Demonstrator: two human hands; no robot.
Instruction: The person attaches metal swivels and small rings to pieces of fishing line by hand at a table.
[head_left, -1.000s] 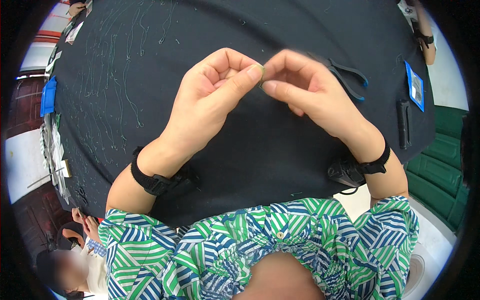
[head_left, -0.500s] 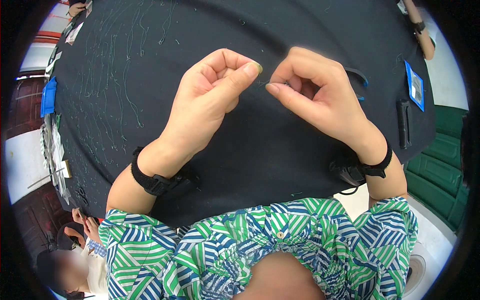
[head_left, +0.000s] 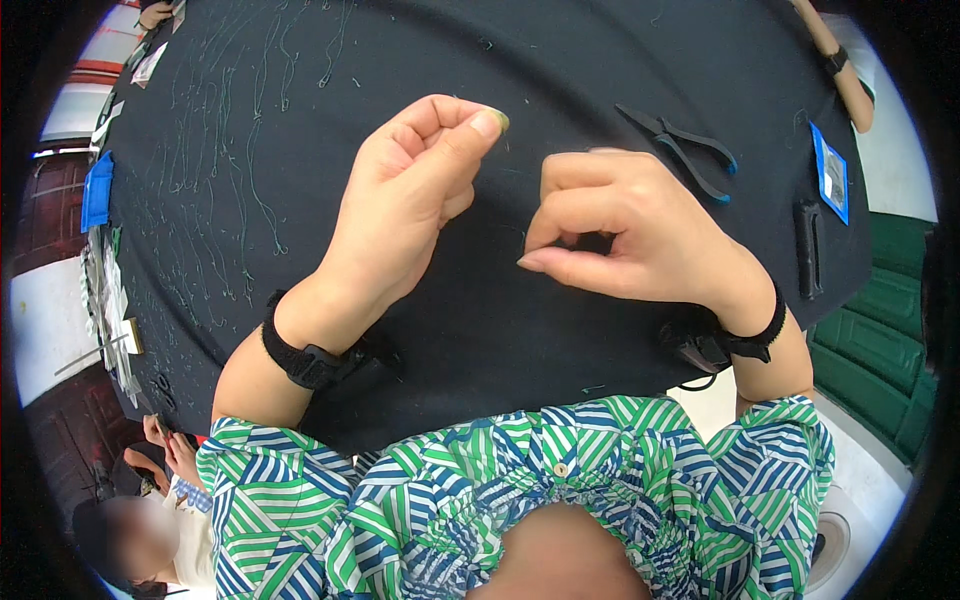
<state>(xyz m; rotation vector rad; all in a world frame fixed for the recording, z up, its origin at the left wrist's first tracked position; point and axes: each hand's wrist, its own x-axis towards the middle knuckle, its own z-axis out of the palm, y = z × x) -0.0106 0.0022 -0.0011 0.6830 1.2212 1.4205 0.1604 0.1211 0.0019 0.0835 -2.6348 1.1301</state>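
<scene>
While bare left hand (head_left: 405,190) is pressing thumb to index finger, small yellow-green piece (head_left: 502,121) is showing at its fingertips; held or worn, cannot tell. Bare right hand (head_left: 630,225) curling at four o'clock from piece, thumb and index tips meeting; hold on anything fine, cannot tell. Black pliers (head_left: 663,131) with blue-tipped handles lying at one o'clock from right hand; thin dark green threads (head_left: 256,117) lying between nine and ten o'clock from left hand, on black-cloth-covered counter (head_left: 480,340).

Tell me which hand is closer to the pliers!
The right hand: it's just below the pliers in the picture, while the left hand is farther away, off to their left.
</scene>
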